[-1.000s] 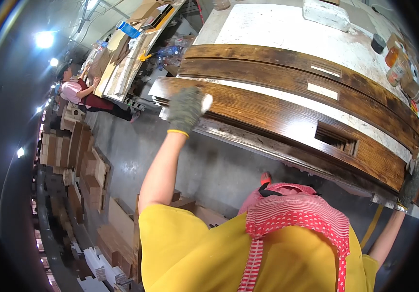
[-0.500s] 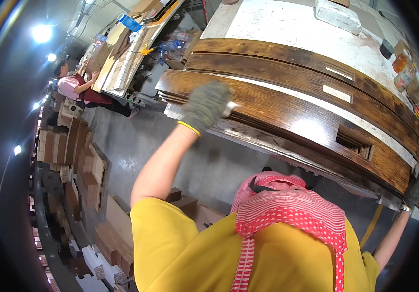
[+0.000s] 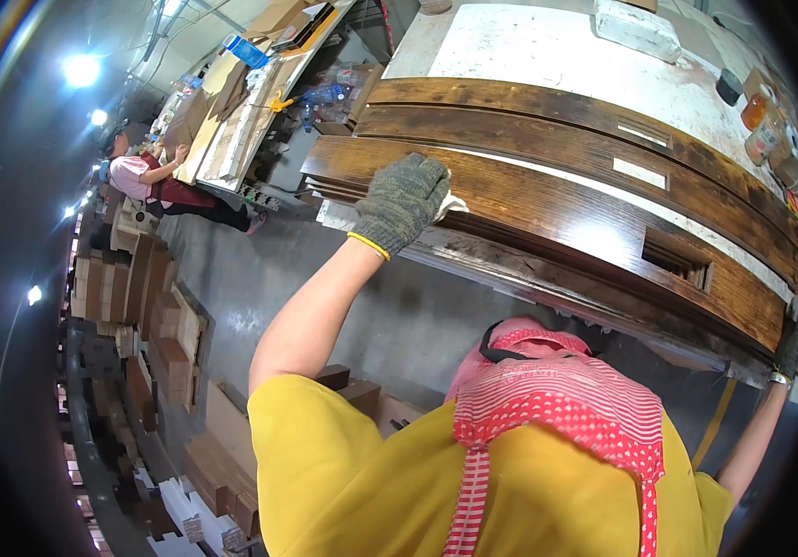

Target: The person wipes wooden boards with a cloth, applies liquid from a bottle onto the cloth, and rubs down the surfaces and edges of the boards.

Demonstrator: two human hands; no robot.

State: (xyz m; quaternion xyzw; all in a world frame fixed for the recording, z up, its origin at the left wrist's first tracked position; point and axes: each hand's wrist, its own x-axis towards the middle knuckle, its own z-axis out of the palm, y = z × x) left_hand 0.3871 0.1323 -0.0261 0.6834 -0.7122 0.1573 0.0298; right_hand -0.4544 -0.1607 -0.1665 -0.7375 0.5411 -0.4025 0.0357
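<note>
My left hand [image 3: 403, 202], in a dark grey-green knit glove with a yellow cuff, is closed around a white cloth [image 3: 453, 206]. It presses the cloth against the near edge of the top brown-stained wooden board [image 3: 529, 204], toward that board's left end. The board lies on a stack of similar boards and has a rectangular cut-out near its right end. At that far right end is my gloved right hand [image 3: 794, 348], beside the board's corner. Its fingers are lost in the dark rim of the picture.
Two more stained boards [image 3: 510, 139] with slots lie behind the stack on a white-topped table [image 3: 510, 46]. A wrapped white block [image 3: 637, 30] and bottles [image 3: 763, 139] stand farther back. Left, a person [image 3: 153, 176] works at another bench. Cardboard pieces [image 3: 218, 473] lie on the floor.
My left hand was blurred by motion and now shows sharply, slightly farther right along the board's edge. More of the white cloth shows. My right hand stays at the board's right end.
</note>
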